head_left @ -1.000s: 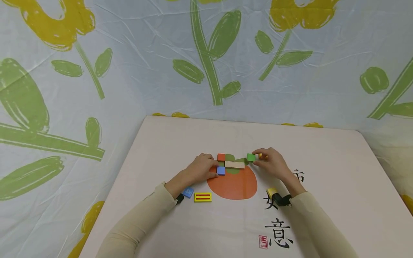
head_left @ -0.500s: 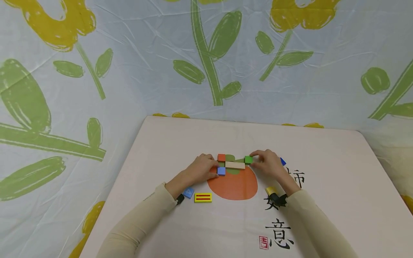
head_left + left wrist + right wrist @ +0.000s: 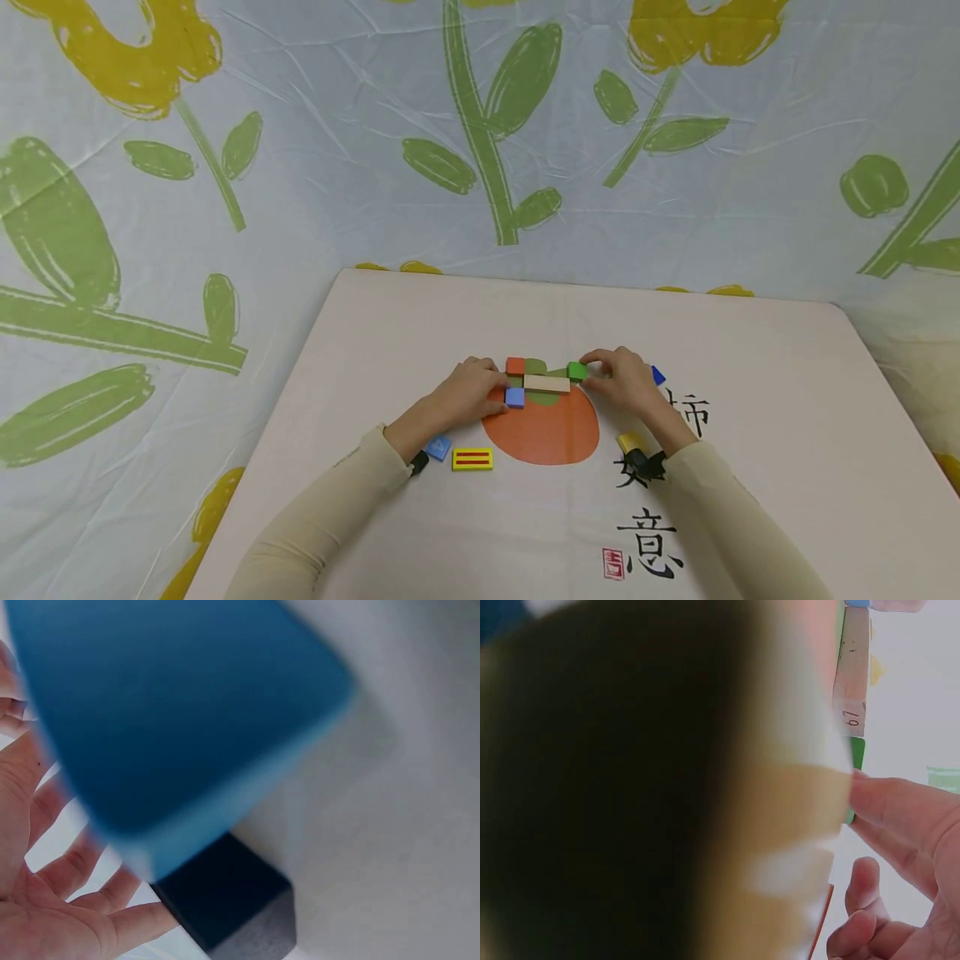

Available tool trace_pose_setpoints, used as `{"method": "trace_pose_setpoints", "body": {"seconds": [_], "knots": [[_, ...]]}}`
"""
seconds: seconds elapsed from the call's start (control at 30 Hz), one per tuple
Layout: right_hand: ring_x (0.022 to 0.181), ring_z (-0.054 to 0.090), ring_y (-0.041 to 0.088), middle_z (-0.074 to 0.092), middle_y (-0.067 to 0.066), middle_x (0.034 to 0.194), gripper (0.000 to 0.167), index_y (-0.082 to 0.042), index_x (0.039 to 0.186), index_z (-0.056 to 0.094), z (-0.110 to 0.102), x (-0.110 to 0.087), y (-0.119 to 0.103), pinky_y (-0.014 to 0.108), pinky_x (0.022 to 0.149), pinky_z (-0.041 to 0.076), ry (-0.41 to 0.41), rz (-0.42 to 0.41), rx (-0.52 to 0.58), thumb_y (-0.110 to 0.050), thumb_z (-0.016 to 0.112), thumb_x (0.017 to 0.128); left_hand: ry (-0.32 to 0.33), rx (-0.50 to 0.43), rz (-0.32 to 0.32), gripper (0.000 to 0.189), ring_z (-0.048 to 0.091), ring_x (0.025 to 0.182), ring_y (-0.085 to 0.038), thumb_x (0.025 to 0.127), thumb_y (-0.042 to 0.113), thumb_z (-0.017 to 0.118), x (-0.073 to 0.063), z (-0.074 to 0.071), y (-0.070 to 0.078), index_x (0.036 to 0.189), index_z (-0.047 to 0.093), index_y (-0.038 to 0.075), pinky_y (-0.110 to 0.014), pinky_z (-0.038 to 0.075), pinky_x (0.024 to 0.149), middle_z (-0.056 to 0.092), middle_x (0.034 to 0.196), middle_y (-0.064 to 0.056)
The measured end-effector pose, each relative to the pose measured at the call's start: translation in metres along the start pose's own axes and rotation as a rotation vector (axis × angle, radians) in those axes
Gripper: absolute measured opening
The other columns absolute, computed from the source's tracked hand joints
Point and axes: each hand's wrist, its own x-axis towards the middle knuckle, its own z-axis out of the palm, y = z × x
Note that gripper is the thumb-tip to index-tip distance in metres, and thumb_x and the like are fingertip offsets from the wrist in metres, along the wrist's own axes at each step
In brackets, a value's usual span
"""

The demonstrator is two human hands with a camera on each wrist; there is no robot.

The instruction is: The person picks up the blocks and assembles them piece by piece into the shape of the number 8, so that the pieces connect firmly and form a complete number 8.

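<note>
In the head view my left hand holds a small blue cube between thumb and fingertip. A red cube sits just behind it, close to the fingers. My right hand pinches a green cube at the right end of a pale wooden plank. The plank lies flat, its left end beside the two left cubes. In the right wrist view, the thumb touches the green cube against the plank's end, which bears a written number.
A yellow block with red stripes, a light blue block and a black block lie near my left forearm. By my right wrist are a yellow block and a black piece. A dark blue block shows behind the right hand.
My right hand has moved the green cube left and slightly nearer, up to the plank's end, then stayed. The dark blue block has come into sight. The left hand has barely moved.
</note>
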Motion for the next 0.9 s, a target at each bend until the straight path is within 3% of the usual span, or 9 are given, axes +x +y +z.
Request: {"method": "trace_pose_setpoints", "body": {"seconds": [0.9], "knots": [[0.087, 0.055, 0.029, 0.061, 0.017, 0.099, 0.037, -0.004, 0.123, 0.069, -0.0079, -0.0088, -0.0020, 0.043, 0.070, 0.048, 0.016, -0.014, 0.043, -0.015, 0.077, 0.088, -0.018, -0.010, -0.027, 0.039, 0.051, 0.112, -0.024, 0.091, 0.036, 0.076, 0.0010, 0.0007, 0.0005, 0.123, 0.072, 0.015, -0.039, 0.042, 0.097, 0.060, 0.117, -0.005]]}}
